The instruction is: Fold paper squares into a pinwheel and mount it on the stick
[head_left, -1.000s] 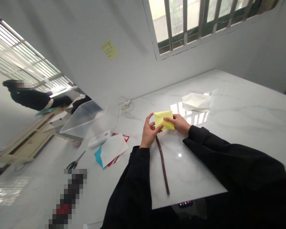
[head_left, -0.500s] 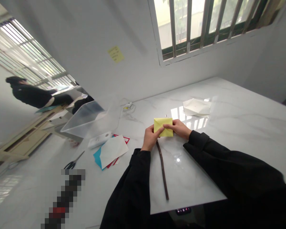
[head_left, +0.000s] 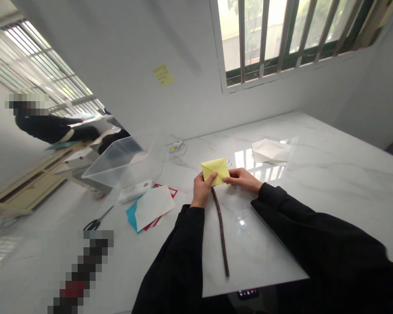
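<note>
A small yellow envelope with a folded flap is held up over the white marble-look table. My left hand grips its lower left side, the thumb pressed across the front. At the lower right corner my right hand pinches the paper between thumb and fingers. Below the hands a thin dark brown stick lies lengthwise on the table, its far end near my left hand. Two tiny shiny bits sit just beyond the envelope.
To the left lie white, blue and red papers, a white oblong device and dark-handled scissors. A clear plastic bin stands behind them. White envelopes rest at the back right. Another person sits far left.
The envelope has shifted left and tilted. My right hand has slid from across its front to the lower right corner, while my left hand keeps its hold.
</note>
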`<act>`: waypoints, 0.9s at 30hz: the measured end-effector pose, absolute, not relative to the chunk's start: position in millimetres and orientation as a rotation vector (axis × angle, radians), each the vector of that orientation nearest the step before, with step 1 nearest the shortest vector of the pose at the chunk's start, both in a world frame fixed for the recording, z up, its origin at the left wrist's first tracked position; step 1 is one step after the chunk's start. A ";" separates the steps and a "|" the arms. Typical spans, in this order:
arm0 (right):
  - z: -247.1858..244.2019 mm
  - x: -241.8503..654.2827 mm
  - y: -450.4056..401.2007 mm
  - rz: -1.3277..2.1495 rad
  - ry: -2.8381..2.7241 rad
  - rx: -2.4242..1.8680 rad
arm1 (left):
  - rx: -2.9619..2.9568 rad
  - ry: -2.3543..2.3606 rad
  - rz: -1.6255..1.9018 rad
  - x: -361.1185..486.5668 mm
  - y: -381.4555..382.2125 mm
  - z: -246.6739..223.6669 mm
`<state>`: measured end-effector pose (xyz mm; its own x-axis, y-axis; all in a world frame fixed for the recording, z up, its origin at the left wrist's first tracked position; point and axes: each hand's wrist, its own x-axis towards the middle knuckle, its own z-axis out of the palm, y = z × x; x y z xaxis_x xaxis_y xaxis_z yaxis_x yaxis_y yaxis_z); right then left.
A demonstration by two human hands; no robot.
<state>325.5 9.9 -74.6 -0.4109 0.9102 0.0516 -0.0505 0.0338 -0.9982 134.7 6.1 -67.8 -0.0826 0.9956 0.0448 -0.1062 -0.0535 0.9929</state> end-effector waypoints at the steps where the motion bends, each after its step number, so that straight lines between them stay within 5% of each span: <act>1: -75.8 325.2 10.7 1.477 -1.511 -0.928 | 1.094 1.155 1.363 134.6 6.2 -67.3; 18: -85.2 321.6 14.2 1.390 -1.438 -0.983 | 0.975 1.092 1.457 134.4 5.8 -63.4; 27: -97.4 348.1 25.8 0.580 -1.544 -1.461 | 1.001 1.222 1.573 120.7 18.8 -76.0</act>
<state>348.1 25.8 -97.4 0.1080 0.9517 0.2875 0.5269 0.1904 -0.8283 120.7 18.8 -76.0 -0.2869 0.9548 0.0772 -0.1617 -0.1277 0.9785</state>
